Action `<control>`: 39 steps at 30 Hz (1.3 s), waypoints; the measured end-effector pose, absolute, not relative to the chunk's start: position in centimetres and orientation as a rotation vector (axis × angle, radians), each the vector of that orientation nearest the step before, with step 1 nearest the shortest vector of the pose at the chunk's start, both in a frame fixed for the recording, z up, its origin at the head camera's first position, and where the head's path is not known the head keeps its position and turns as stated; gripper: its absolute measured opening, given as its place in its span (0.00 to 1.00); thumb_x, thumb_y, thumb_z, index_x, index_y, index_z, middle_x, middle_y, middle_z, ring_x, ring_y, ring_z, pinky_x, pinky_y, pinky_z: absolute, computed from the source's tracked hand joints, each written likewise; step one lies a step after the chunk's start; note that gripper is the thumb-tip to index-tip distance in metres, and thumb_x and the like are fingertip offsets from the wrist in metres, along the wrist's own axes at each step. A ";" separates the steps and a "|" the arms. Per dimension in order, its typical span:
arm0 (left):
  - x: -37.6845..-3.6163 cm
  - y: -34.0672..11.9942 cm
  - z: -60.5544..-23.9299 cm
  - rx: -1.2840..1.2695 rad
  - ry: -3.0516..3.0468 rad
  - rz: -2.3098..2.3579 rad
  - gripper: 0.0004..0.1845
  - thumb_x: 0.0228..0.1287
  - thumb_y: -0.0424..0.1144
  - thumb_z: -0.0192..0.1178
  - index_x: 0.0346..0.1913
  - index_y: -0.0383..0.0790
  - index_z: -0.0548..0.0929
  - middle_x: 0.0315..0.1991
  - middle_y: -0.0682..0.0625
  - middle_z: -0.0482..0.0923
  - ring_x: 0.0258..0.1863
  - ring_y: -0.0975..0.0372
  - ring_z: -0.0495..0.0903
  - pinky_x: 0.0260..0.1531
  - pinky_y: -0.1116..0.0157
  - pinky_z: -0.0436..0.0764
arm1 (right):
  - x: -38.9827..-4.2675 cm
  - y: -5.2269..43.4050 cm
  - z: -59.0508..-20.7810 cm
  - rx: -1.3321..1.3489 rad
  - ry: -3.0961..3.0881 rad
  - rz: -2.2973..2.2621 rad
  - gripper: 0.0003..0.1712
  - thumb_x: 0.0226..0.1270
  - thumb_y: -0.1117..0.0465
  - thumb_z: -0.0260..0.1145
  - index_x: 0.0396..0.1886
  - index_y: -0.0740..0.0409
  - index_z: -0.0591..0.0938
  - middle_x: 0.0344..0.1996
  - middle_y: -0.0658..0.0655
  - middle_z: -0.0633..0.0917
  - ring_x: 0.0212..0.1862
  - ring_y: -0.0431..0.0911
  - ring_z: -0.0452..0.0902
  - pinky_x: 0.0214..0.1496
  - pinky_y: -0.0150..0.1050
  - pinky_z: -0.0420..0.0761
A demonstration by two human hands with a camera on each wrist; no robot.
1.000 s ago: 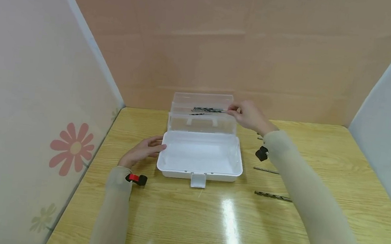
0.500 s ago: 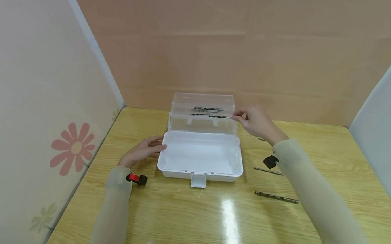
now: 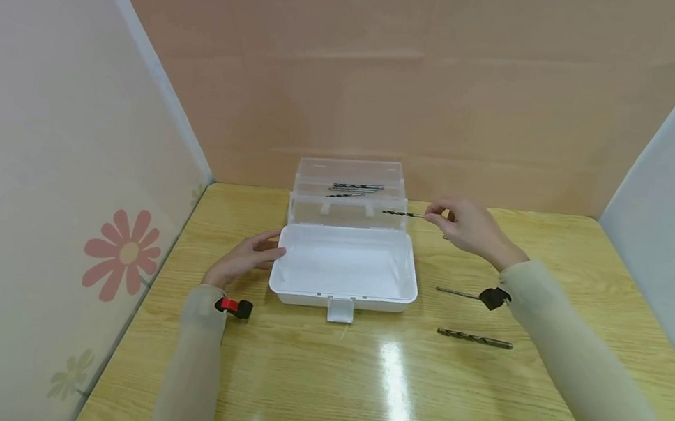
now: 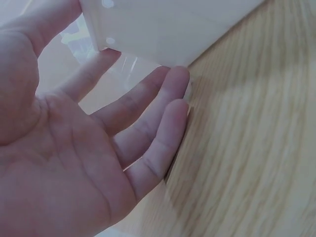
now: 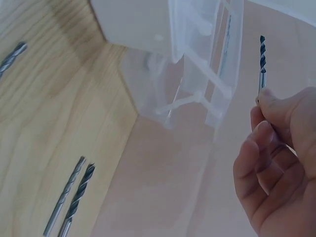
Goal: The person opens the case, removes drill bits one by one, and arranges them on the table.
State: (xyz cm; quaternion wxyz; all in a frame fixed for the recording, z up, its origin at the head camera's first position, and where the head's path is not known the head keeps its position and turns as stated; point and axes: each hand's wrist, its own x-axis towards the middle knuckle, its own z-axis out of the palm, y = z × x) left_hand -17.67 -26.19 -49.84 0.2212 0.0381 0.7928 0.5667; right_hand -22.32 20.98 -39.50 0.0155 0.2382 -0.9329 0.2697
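Note:
In the head view, my right hand (image 3: pixel 468 225) is raised to the right of the toolbox's trays. Its thumb and fingertips pinch the shank of a dark twist drill bit (image 5: pixel 262 57), whose fluted end points away from the hand. A white toolbox (image 3: pixel 404 309) stands with its lid up and its main compartment bare. My left hand (image 3: pixel 245 260) rests against the box's left side, thumb at the rim. Seen from the left wrist, its fingers (image 4: pixel 173 121) are loosely extended along the side wall. Several drill bits (image 3: pixel 356 187) lie in the raised clear tray.
On the wooden table (image 3: pixel 304 375), right of the box, lie a thin drill bit (image 3: pixel 456 292) and a thicker drill bit (image 3: pixel 473 338). The right wrist view shows a pair of bits (image 5: pixel 78 197) side by side. A front latch (image 3: pixel 340 310) hangs down. A peach backdrop (image 3: pixel 353 86) rises behind.
My right hand has drawn back from the tray, to the right and nearer, bringing one drill bit out with it. My left hand and the box have stayed put.

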 end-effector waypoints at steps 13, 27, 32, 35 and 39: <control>-17.5 -25.7 -49.5 0.247 2.223 1.671 0.39 0.78 0.46 0.66 0.85 0.57 0.60 0.84 0.38 0.57 0.82 0.38 0.59 0.77 0.37 0.67 | -20.6 26.4 -41.5 0.606 -2.969 0.881 0.14 0.83 0.55 0.64 0.52 0.59 0.89 0.41 0.58 0.89 0.24 0.44 0.69 0.27 0.38 0.70; -17.6 -25.5 -49.4 0.220 2.227 1.644 0.39 0.77 0.48 0.67 0.85 0.58 0.61 0.84 0.39 0.56 0.82 0.39 0.59 0.77 0.38 0.68 | -18.5 31.2 -45.7 0.500 -3.094 0.897 0.16 0.84 0.53 0.63 0.53 0.60 0.89 0.46 0.62 0.89 0.26 0.42 0.69 0.27 0.37 0.70; -17.6 -25.7 -49.5 0.223 2.208 1.652 0.40 0.77 0.47 0.66 0.85 0.58 0.60 0.84 0.38 0.56 0.82 0.39 0.59 0.77 0.38 0.68 | -18.4 32.0 -47.1 0.533 -3.091 0.874 0.14 0.83 0.56 0.64 0.51 0.60 0.89 0.46 0.60 0.89 0.31 0.40 0.72 0.33 0.36 0.74; -17.6 -25.7 -49.4 0.228 2.203 1.659 0.40 0.77 0.47 0.66 0.85 0.57 0.60 0.84 0.39 0.56 0.82 0.39 0.59 0.77 0.38 0.68 | -18.4 32.4 -47.8 0.546 -3.084 0.859 0.13 0.83 0.57 0.64 0.50 0.60 0.90 0.45 0.60 0.90 0.32 0.40 0.73 0.36 0.36 0.74; -17.5 -25.7 -49.4 0.228 2.204 1.655 0.40 0.77 0.48 0.67 0.85 0.58 0.60 0.84 0.39 0.56 0.82 0.38 0.59 0.77 0.38 0.67 | -18.6 33.0 -48.8 0.539 -3.089 0.842 0.11 0.82 0.58 0.65 0.48 0.59 0.90 0.44 0.59 0.90 0.34 0.41 0.74 0.37 0.37 0.75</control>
